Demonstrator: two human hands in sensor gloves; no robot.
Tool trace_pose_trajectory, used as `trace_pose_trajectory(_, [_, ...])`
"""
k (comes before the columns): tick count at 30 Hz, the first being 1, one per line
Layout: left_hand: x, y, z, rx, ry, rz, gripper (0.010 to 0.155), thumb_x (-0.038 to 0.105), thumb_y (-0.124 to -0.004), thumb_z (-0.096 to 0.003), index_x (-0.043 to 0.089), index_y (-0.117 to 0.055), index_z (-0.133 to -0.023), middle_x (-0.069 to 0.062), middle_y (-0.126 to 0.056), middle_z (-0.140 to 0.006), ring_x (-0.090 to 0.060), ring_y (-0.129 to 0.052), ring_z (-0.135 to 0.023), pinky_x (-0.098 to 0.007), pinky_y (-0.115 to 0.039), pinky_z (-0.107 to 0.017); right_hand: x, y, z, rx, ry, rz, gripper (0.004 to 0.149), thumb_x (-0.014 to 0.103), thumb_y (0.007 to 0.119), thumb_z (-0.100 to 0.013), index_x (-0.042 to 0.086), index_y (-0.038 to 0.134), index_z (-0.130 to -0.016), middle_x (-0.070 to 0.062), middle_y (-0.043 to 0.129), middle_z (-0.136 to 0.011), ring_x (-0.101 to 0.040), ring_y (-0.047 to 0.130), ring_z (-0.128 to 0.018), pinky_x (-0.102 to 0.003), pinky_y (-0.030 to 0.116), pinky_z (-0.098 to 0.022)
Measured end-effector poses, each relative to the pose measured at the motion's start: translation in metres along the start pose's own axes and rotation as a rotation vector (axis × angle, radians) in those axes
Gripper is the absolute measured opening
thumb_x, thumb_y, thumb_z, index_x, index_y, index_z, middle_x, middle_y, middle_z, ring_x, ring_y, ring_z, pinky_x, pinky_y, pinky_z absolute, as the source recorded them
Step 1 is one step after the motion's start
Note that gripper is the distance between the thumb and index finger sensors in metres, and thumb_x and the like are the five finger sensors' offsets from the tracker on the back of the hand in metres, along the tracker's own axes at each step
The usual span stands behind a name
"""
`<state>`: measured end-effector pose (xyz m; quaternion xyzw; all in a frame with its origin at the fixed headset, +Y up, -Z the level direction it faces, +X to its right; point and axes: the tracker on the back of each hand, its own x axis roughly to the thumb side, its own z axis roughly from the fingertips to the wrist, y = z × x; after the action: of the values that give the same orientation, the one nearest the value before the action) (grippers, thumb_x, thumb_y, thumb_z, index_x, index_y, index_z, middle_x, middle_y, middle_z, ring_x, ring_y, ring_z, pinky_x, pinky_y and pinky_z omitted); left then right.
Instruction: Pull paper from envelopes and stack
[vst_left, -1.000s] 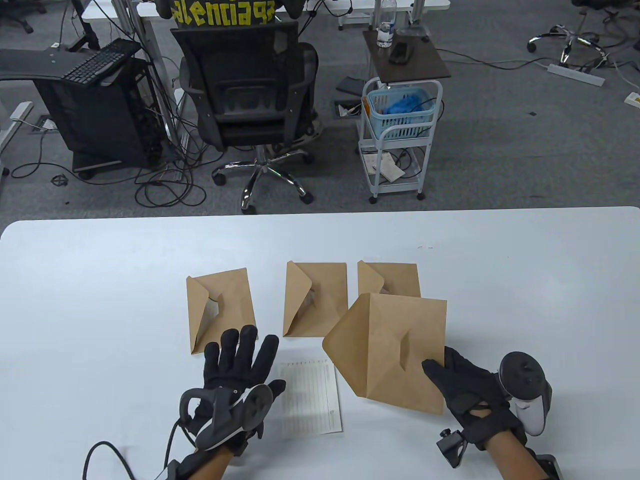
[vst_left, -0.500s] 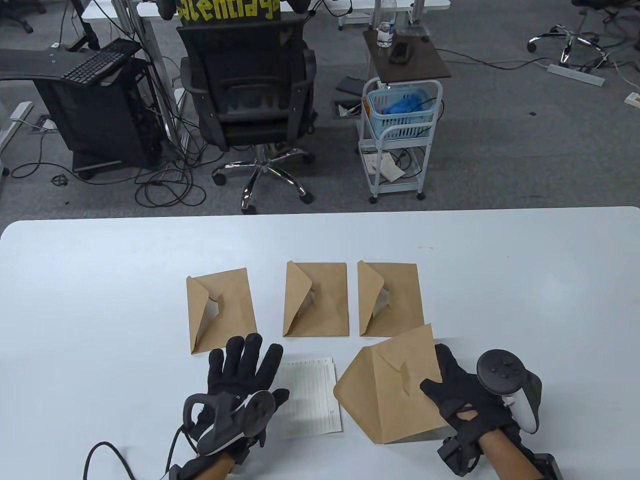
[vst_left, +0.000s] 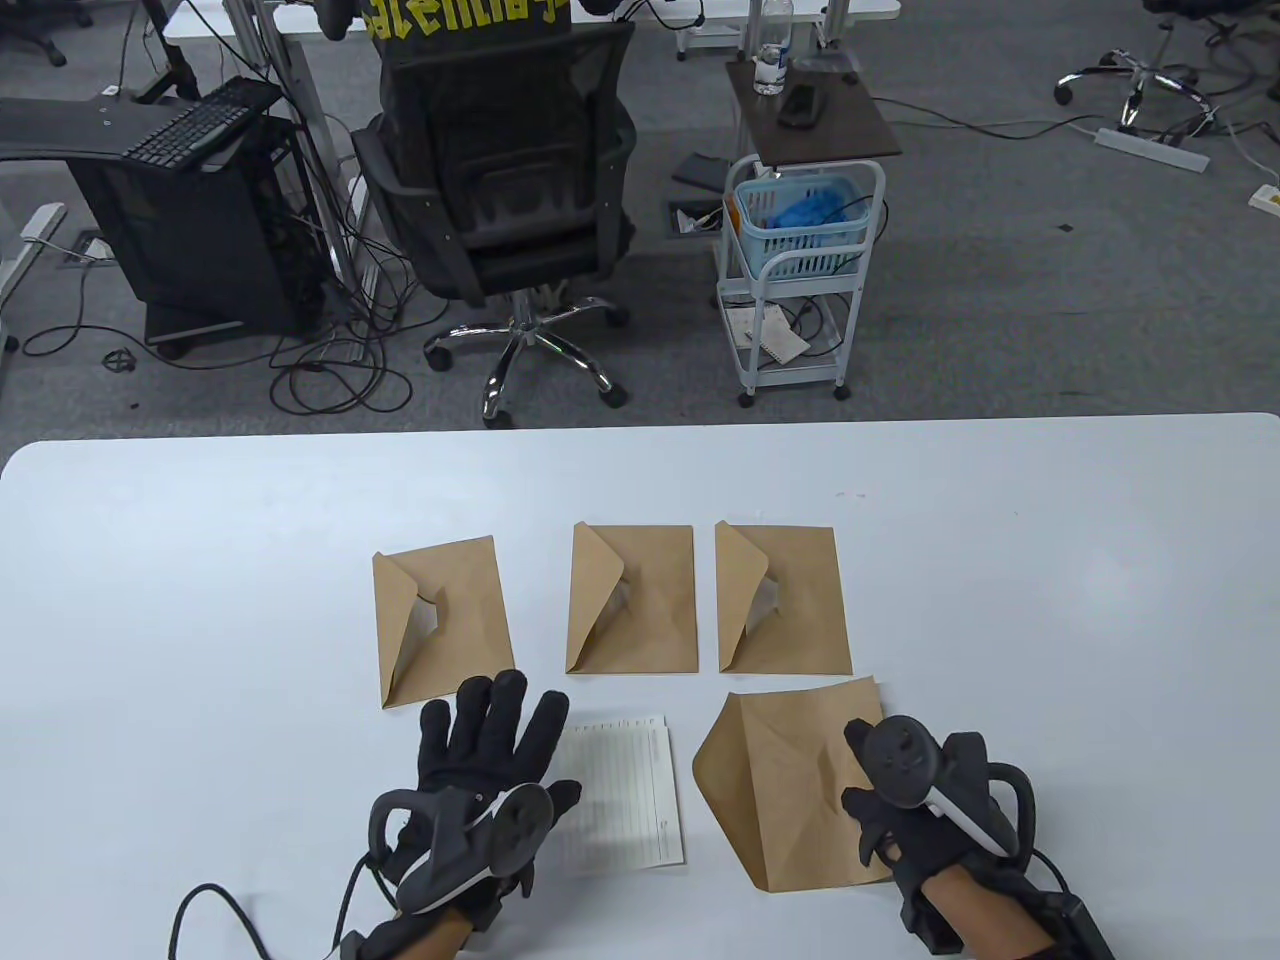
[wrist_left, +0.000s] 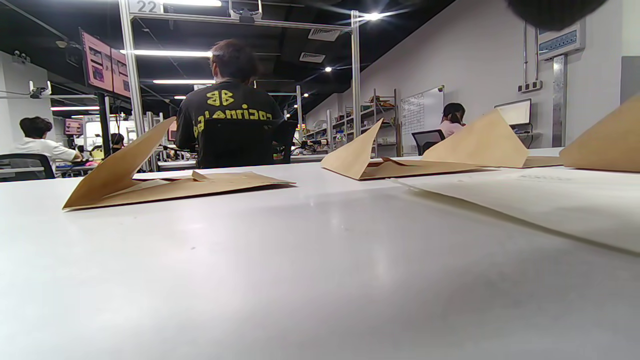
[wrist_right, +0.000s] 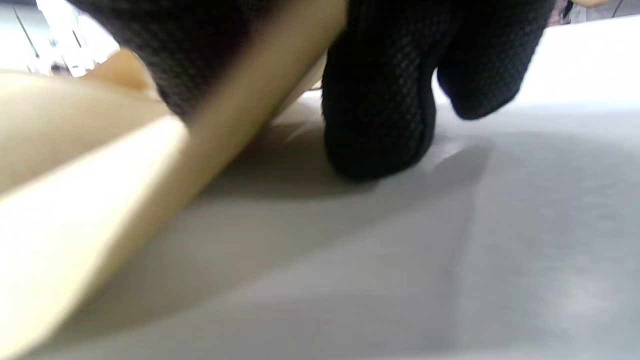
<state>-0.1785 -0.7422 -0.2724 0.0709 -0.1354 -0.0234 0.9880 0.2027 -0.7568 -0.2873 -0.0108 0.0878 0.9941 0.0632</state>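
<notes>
Right hand (vst_left: 905, 800) fingers hidden under tracker, grips envelope (vst_left: 785, 785) lower right. Left hand (vst_left: 480, 760) spread flat, edge on paper (vst_left: 625, 790).

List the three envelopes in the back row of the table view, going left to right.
Tilted left envelope → upright middle envelope → right envelope, which lies just beyond the envelope the right hand holds.

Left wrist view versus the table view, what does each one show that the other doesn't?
Only the left wrist view shows the envelope flaps standing up off the table. Only the table view shows the left hand flat on the lined sheet's edge and the right hand holding the fourth envelope. Both show the back row of envelopes.
</notes>
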Motion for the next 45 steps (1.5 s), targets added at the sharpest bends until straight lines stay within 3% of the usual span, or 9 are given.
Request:
trace_pose_trajectory(5, [0.001, -0.001, 0.0, -0.006, -0.004, -0.002, 0.078, 0.062, -0.066, -0.0492, 0.04, -0.028, -0.114, -0.01, -0.019, -0.122, -0.045, -0.025, -0.115, -0.066, -0.015, -0.078, 0.002, 0.002, -0.001, 0.048, 0.016, 0.062, 0.061, 0.043, 0.088, -0.049, 0.022, 0.07, -0.103, -0.03, 0.06, -0.101, -0.034, 0.091, -0.067, -0.062, 0.063, -0.064])
trace_pose_trajectory(16, [0.006, -0.002, -0.001, -0.016, -0.012, -0.006, 0.078, 0.062, -0.066, -0.0491, 0.04, -0.028, -0.114, -0.01, -0.019, -0.122, -0.045, -0.024, -0.115, -0.066, -0.014, -0.078, -0.002, 0.001, -0.005, 0.08, 0.006, 0.036, 0.059, 0.04, 0.087, -0.049, 0.022, 0.07, -0.103, -0.028, 0.064, -0.101, -0.035, 0.09, -0.069, -0.063, 0.062, -0.064])
trace_pose_trajectory(20, [0.007, -0.001, -0.001, -0.009, -0.011, -0.003, 0.078, 0.061, -0.067, -0.0492, 0.04, -0.028, -0.114, -0.01, -0.02, -0.122, -0.045, -0.024, -0.115, -0.066, -0.014, -0.078, -0.005, -0.009, -0.01, 0.107, 0.022, -0.003, 0.066, 0.042, 0.087, -0.05, 0.02, 0.062, -0.107, -0.027, 0.067, -0.101, -0.038, 0.092, -0.072, -0.062, 0.065, -0.063])
trace_pose_trajectory(23, [0.007, -0.002, -0.001, -0.01, -0.015, -0.006, 0.078, 0.061, -0.067, -0.0493, 0.04, -0.028, -0.114, -0.01, -0.02, -0.122, -0.045, -0.024, -0.116, -0.066, -0.014, -0.078, -0.003, -0.024, -0.017, 0.024, 0.049, -0.033, 0.065, 0.043, 0.087, -0.049, 0.017, 0.067, -0.104, -0.027, 0.067, -0.101, -0.04, 0.091, -0.075, -0.063, 0.064, -0.063])
trace_pose_trajectory(29, [0.008, -0.003, -0.001, -0.022, -0.012, -0.021, 0.079, 0.061, -0.067, -0.0493, 0.04, -0.028, -0.114, -0.01, -0.02, -0.122, -0.045, -0.024, -0.115, -0.066, -0.014, -0.078, 0.009, -0.046, -0.049, -0.026, 0.134, -0.146, 0.069, 0.046, 0.087, -0.048, 0.015, 0.064, -0.106, -0.027, 0.065, -0.103, -0.043, 0.089, -0.079, -0.064, 0.064, -0.063])
trace_pose_trajectory(34, [0.008, -0.003, -0.001, -0.019, -0.007, -0.017, 0.079, 0.061, -0.067, -0.0493, 0.04, -0.028, -0.114, -0.01, -0.02, -0.122, -0.045, -0.024, -0.115, -0.066, -0.014, -0.078, 0.023, -0.056, -0.081, -0.057, 0.212, -0.119, 0.074, 0.047, 0.087, -0.048, 0.014, 0.057, -0.108, -0.027, 0.063, -0.104, -0.046, 0.084, -0.083, -0.064, 0.062, -0.064])
trace_pose_trajectory(40, [0.007, -0.002, -0.001, -0.021, -0.003, -0.014, 0.078, 0.061, -0.067, -0.0493, 0.04, -0.028, -0.114, -0.01, -0.021, -0.122, -0.045, -0.024, -0.115, -0.066, -0.014, -0.079, 0.033, -0.058, -0.112, -0.083, 0.271, -0.151, 0.076, 0.048, 0.087, -0.048, 0.014, 0.056, -0.108, -0.027, 0.061, -0.105, -0.047, 0.08, -0.087, -0.065, 0.062, -0.064])
trace_pose_trajectory(45, [0.006, -0.002, -0.002, -0.018, 0.002, -0.014, 0.078, 0.061, -0.067, -0.0493, 0.04, -0.028, -0.114, -0.01, -0.021, -0.122, -0.045, -0.024, -0.115, -0.066, -0.014, -0.079, 0.031, -0.044, -0.137, -0.048, 0.339, -0.181, 0.082, 0.049, 0.087, -0.047, 0.012, 0.048, -0.11, -0.028, 0.056, -0.106, -0.05, 0.074, -0.091, -0.065, 0.061, -0.065])
